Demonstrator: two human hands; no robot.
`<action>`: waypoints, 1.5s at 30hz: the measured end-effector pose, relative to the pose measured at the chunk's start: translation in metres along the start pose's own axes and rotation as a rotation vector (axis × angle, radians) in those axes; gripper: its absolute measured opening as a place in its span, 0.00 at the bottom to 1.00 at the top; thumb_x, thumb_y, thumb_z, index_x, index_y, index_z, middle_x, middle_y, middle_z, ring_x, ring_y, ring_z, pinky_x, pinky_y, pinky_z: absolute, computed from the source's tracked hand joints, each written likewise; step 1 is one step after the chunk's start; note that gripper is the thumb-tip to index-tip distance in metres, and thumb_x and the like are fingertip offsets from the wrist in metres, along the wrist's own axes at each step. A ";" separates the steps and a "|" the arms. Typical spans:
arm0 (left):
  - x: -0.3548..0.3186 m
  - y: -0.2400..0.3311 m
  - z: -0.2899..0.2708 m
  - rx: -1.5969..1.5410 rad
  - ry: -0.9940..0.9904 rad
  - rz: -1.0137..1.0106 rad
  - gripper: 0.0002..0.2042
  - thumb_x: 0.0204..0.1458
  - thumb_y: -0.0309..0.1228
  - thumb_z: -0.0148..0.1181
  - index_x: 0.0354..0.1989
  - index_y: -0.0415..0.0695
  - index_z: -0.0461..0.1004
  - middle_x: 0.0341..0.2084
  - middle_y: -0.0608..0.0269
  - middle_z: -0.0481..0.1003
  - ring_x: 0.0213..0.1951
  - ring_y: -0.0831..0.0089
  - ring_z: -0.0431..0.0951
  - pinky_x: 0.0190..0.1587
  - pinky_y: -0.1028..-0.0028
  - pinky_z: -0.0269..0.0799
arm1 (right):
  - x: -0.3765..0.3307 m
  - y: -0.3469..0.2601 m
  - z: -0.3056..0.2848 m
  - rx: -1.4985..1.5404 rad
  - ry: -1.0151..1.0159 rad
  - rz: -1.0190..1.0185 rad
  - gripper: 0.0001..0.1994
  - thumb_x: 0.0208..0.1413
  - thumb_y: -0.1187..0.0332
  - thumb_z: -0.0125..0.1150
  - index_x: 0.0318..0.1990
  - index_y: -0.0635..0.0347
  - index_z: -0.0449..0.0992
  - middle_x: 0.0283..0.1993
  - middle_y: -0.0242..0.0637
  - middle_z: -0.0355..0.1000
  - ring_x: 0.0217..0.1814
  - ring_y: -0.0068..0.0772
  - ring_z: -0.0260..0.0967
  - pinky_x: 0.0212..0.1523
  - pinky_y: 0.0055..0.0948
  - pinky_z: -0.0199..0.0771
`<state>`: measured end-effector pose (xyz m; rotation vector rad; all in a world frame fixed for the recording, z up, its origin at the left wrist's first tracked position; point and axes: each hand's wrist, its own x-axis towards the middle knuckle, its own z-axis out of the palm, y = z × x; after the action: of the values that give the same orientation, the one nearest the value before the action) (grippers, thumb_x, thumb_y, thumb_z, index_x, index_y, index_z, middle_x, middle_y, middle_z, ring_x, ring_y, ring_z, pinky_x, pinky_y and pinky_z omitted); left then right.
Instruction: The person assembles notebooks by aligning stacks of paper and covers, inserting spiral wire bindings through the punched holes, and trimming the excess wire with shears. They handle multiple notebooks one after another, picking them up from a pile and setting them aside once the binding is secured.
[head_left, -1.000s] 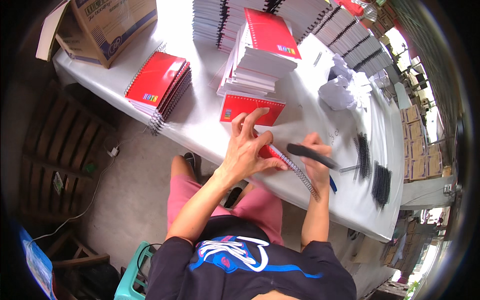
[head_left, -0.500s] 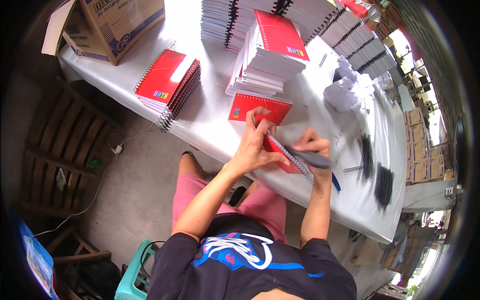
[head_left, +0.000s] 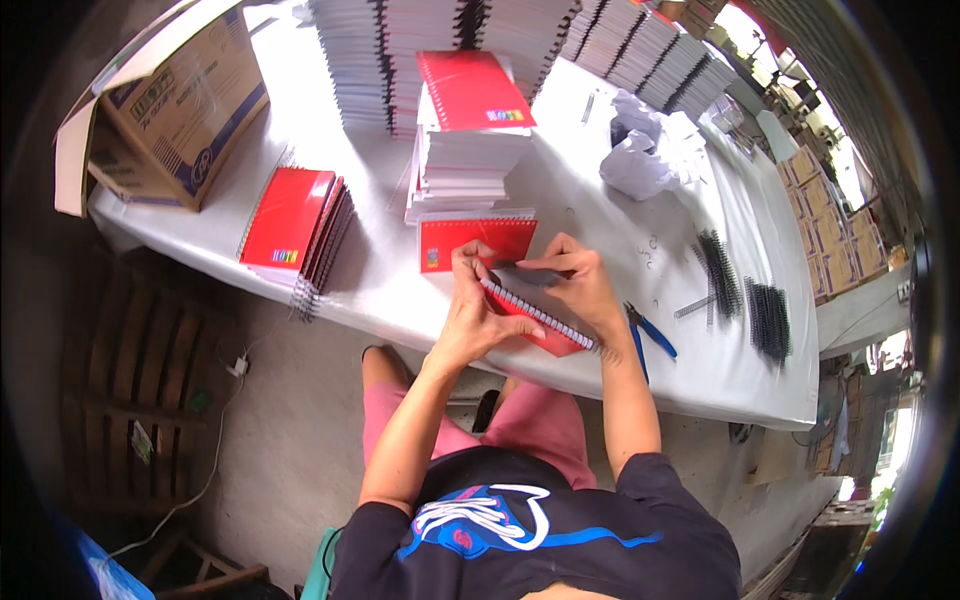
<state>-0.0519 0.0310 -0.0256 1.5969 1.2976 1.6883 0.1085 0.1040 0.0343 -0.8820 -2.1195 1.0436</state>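
My left hand grips a small red notebook at the table's near edge, thumb on its cover. A wire-like spiral coil runs through the notebook's punched edge, its loose end trailing toward my right wrist. Closed fingers of my right hand hold a dark grey, blurred object against the upper part of the coil; its kind cannot be made out. Just beyond my hands lies a red punched cover, before a pile of unbound pages topped by another red cover. Blue-handled pliers rest right of my right forearm.
Bound red notebooks are stacked at the left, near an open carton. Tall piles of coil-bound books stand at the back. Crumpled white plastic and black coil bundles occupy the right side.
My right hand has moved up and left along the coil with the dark object, closer to my left hand. The pliers now show more fully. The whole view has shifted somewhat.
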 end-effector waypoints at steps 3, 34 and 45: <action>0.000 0.011 -0.001 -0.275 -0.046 -0.217 0.52 0.17 0.41 0.82 0.51 0.37 0.50 0.42 0.58 0.55 0.38 0.69 0.60 0.44 0.71 0.65 | -0.006 -0.016 0.006 0.340 -0.074 -0.170 0.21 0.33 0.82 0.60 0.39 0.51 0.83 0.27 0.32 0.66 0.32 0.26 0.63 0.35 0.23 0.63; -0.011 0.055 0.012 0.025 0.315 0.076 0.16 0.38 0.15 0.67 0.39 0.40 0.80 0.29 0.61 0.74 0.32 0.76 0.74 0.36 0.79 0.71 | -0.097 -0.109 0.012 -0.670 0.310 -0.077 0.19 0.52 0.58 0.60 0.53 0.41 0.74 0.50 0.38 0.64 0.52 0.41 0.61 0.58 0.45 0.52; -0.015 0.052 0.012 -0.027 0.338 0.139 0.22 0.34 0.06 0.57 0.39 0.39 0.79 0.29 0.61 0.71 0.32 0.74 0.76 0.36 0.76 0.78 | -0.098 -0.104 0.021 -0.560 0.252 -0.044 0.19 0.53 0.60 0.59 0.54 0.44 0.73 0.46 0.36 0.65 0.48 0.38 0.61 0.47 0.36 0.58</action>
<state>-0.0244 -0.0007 0.0105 1.4592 1.3357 2.1240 0.1209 -0.0295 0.0880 -1.1459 -2.2245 0.2826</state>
